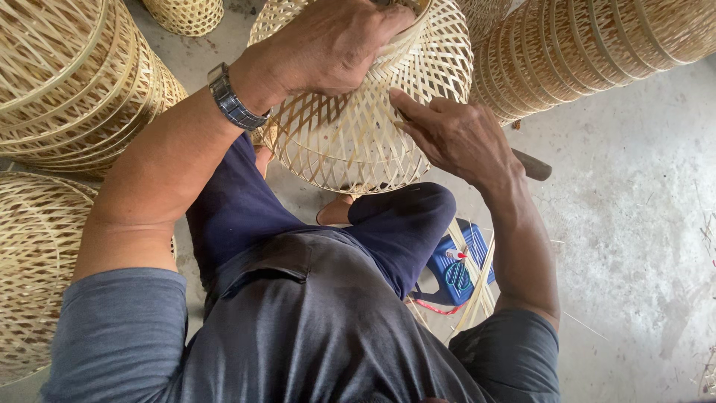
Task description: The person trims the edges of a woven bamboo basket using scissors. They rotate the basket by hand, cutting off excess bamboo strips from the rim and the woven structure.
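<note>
Biggest thing in view is the concrete floor [634, 224], grey and dusty, with loose bamboo slivers scattered on the right. Next up are the stacks of finished woven baskets: one stack [67, 82] lying on its side at upper left, another stack [597, 52] at upper right, plus a single big basket [37, 261] at the left edge and a small one [186, 15] at the top.

The person sits low, dark blue trousers [246, 209] and grey shirt [298, 328], knees up, a bare foot [335, 213] peeking out just under the work.

The open-weave bamboo basket [350, 142] being worked on sits top centre, over the knees and between both hands, tipped on its side. The left hand [328, 45] is clamped over its upper rim, fingers curled around the edge. The right hand [455, 134] lies against the basket's right side, index finger stretched out along the strips, the other fingers tucked; looks like a dark handle [533, 166] pokes out behind that wrist, but it's hard to say whether the hand is gripping it.

Smaller stuff: a blue plastic stool [455, 269] by the right leg with a few bamboo strips [477, 276] lying across it, and a metal wristwatch [235, 101] on the left wrist.
</note>
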